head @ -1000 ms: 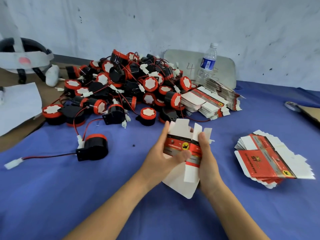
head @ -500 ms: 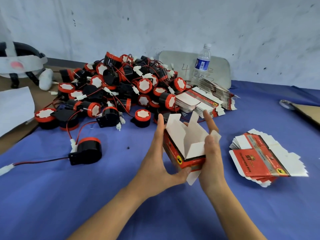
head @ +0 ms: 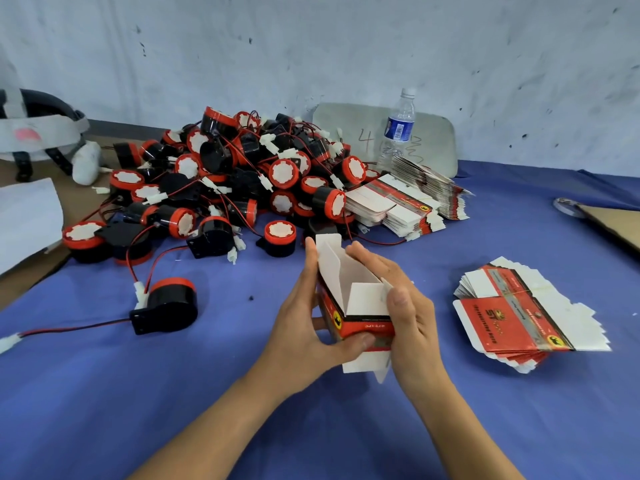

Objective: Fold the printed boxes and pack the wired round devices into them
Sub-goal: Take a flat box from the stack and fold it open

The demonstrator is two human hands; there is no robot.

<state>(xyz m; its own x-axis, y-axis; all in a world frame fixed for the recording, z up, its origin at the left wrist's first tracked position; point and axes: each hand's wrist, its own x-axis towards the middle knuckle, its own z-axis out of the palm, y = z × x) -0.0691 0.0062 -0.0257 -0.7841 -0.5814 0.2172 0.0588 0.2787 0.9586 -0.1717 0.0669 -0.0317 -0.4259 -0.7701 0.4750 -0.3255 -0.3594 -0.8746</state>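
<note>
Cloth: one blue cloth (head: 173, 393) covered the table from the near edge to the wall.
Hands: two, both near the centre, raised just above the cloth.
Left hand: the left hand (head: 301, 327) gripped the box from the left, thumb laid across its near red face, fingers straight up along its left wall.
Right hand: the right hand (head: 412, 317) gripped the same box from the right, thumb on the near white flap, fingers curled over the far edge.
Box: one box (head: 363, 329), opened into shape and held between the hands, top flaps standing open, one white flap hanging below.
Near stack: one fanned stack of flat boxes (head: 530, 317) lay to the right, apart from the hands.
Lone device: one black round device (head: 166, 310) with a red rim lay to the left, its red-and-black wire trailing left.
Pile: one heap of devices (head: 235, 181), too many to count, lay farther back on the left.
Far stacks: about three bundles of flat boxes (head: 401, 206) lay touching the heap's right edge.
Bottle: one water bottle (head: 398, 129) stood upright behind them.
Board: one grey board (head: 436, 140) leaned against the wall.
</note>
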